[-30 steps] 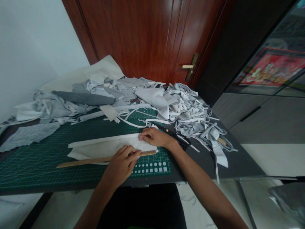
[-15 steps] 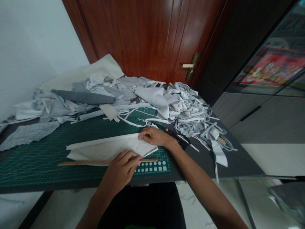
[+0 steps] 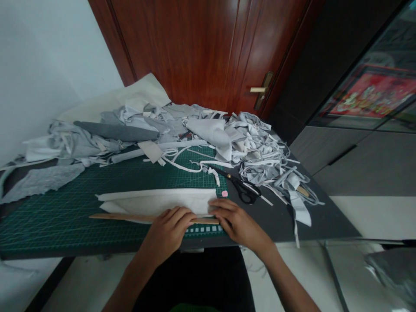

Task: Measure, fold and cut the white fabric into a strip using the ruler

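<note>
I'm looking down on a dark grey desk [image 3: 325,229] set against a white wall [image 3: 48,65], with a glossy reddish wooden door [image 3: 201,52] beyond it. A green cutting mat [image 3: 58,221] with a fine grid covers much of the desk. On it lies a long folded white cloth [image 3: 156,203], with a thin wooden ruler [image 3: 130,217] along its near edge. The left hand [image 3: 165,236] curves over ruler and cloth; the right hand [image 3: 237,223] lies on the cloth's right end. I cannot tell whether either is gripping. Black-handled scissors [image 3: 245,193] lie just past the right hand, below a crumpled heap of grey and white fabric scraps [image 3: 256,151].
</note>
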Demonstrator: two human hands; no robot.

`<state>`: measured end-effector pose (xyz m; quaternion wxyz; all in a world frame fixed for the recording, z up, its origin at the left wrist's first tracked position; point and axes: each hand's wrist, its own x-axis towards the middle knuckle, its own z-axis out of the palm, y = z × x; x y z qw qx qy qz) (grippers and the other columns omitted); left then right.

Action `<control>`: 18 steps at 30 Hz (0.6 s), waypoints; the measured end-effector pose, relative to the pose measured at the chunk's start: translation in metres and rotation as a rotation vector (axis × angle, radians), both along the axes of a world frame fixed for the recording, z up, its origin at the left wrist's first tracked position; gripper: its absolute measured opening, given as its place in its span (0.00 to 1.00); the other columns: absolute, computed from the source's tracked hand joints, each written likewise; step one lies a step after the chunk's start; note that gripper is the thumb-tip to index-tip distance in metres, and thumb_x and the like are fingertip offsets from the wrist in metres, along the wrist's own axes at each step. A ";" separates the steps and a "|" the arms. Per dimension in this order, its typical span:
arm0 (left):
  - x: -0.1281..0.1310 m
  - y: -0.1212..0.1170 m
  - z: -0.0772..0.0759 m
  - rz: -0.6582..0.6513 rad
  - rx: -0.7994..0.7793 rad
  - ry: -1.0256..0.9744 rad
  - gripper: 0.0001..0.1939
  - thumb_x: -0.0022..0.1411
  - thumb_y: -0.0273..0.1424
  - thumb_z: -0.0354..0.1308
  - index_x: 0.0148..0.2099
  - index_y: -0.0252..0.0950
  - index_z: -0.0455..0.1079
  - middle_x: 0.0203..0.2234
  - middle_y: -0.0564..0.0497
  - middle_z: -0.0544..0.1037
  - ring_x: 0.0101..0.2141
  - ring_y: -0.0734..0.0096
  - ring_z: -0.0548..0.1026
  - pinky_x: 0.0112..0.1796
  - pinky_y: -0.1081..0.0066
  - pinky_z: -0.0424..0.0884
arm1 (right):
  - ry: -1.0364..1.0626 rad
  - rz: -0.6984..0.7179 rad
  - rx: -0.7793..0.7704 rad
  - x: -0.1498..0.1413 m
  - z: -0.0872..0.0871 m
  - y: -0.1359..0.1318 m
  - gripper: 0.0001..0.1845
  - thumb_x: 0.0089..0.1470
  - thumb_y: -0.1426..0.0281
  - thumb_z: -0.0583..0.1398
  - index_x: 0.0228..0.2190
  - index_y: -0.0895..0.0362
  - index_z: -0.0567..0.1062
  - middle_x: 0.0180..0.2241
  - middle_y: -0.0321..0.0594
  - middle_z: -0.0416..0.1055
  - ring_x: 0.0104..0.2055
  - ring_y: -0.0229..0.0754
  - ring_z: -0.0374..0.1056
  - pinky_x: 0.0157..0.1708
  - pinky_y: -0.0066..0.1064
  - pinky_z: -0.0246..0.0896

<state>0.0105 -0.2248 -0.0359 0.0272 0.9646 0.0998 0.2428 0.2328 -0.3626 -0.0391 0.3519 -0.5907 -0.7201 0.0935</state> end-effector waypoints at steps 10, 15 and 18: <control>0.004 -0.001 -0.004 0.051 0.045 -0.033 0.14 0.70 0.19 0.47 0.48 0.38 0.72 0.39 0.50 0.81 0.40 0.63 0.77 0.41 0.64 0.68 | -0.012 -0.031 0.032 -0.006 -0.014 -0.033 0.25 0.59 0.80 0.58 0.54 0.50 0.78 0.56 0.43 0.78 0.64 0.51 0.68 0.63 0.54 0.61; 0.006 -0.001 0.000 0.030 -0.043 -0.044 0.10 0.72 0.25 0.51 0.48 0.38 0.73 0.41 0.50 0.81 0.43 0.64 0.76 0.45 0.64 0.69 | -0.013 -0.038 0.052 -0.013 -0.016 -0.045 0.28 0.57 0.80 0.57 0.55 0.48 0.77 0.55 0.41 0.78 0.63 0.50 0.69 0.62 0.52 0.64; 0.007 -0.002 0.002 0.004 -0.072 -0.039 0.10 0.73 0.28 0.51 0.47 0.39 0.74 0.41 0.49 0.79 0.44 0.63 0.75 0.49 0.62 0.68 | -0.008 -0.059 0.093 -0.014 -0.022 -0.046 0.26 0.58 0.80 0.56 0.54 0.50 0.78 0.53 0.41 0.79 0.62 0.48 0.71 0.62 0.50 0.67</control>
